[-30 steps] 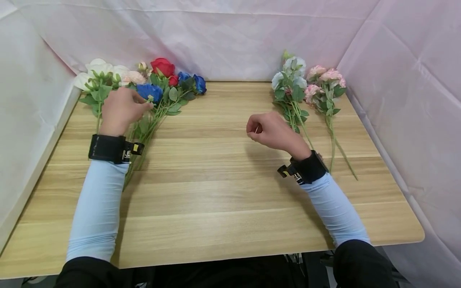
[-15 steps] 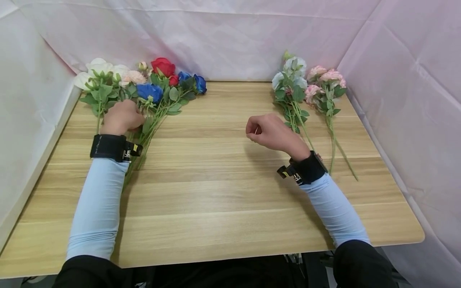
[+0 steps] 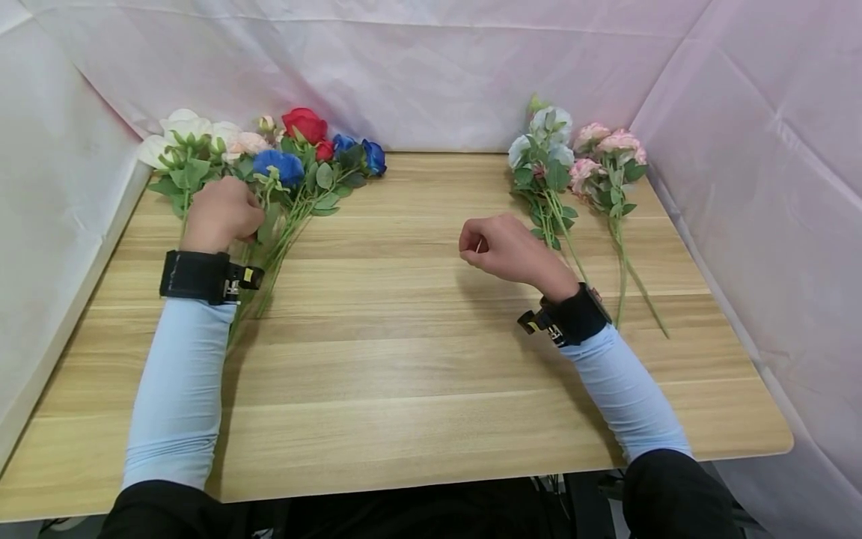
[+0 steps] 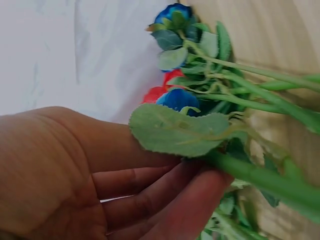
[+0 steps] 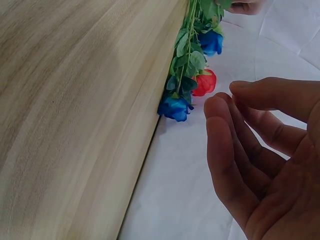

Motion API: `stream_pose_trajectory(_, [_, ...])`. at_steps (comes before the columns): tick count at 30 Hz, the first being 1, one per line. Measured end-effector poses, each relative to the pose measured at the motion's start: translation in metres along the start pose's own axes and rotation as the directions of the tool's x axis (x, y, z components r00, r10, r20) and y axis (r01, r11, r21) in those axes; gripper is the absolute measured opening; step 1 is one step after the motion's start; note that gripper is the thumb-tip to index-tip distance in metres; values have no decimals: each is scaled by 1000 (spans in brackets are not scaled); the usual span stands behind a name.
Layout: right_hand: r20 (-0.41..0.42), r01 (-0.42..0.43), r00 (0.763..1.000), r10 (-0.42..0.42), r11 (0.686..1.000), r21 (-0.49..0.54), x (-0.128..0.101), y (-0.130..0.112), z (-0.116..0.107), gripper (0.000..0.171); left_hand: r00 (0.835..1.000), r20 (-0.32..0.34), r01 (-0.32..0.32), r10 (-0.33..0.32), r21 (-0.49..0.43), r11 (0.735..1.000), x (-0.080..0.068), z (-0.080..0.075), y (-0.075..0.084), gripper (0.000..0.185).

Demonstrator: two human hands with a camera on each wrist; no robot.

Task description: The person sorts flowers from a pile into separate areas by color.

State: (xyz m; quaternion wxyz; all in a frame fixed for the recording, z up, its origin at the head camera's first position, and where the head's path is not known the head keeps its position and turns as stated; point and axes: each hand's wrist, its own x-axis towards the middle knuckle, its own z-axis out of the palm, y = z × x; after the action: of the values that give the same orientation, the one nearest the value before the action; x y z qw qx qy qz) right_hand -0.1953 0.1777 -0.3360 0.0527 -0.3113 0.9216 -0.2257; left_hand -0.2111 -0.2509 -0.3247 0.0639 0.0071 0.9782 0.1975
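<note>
Bare wooden table between the hands; mixed flower pile far-left, pale stems far-right

Blue roses, a red rose and white blooms lie on pale wood-grain table.

Flower bunches left, stems right

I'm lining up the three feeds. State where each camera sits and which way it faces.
Head: looks forward and down at the table; both hands and sleeves show.
Left wrist: looks past the left hand, which grips a green stem.
Right wrist: looks across the table; the right hand holds nothing.
All three views share the blue roses.
</note>
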Motion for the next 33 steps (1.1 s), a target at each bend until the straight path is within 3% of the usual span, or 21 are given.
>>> stream_pose_trajectory(6, [10,-13,1000,13,1000,6,0,1,2,5,994,-108,-18,17,-7,1000,-6,-7,10,36])
stream_pose_trajectory(10, [14,-17,1000,17,1000,6,0,1,2,4,983,-182,3,-3,-3,1000,-9,-11,17,34])
stream_pose_trajectory(18, [13,-15,1000,15,1000,4,0,2,3,4,932,-361,9,-18,-27,1000,-14,-16,28,34])
stream_pose_trajectory(23, [16,-19,1000,19,1000,2,0,2,2,4,912,-411,-1,-22,-56,998,-16,-18,35,35])
stream_pose_trajectory(33, [20,-28,999,28,1000,10,0,3,2,4,886,-463,-78,19,-108,991,-19,-16,46,33])
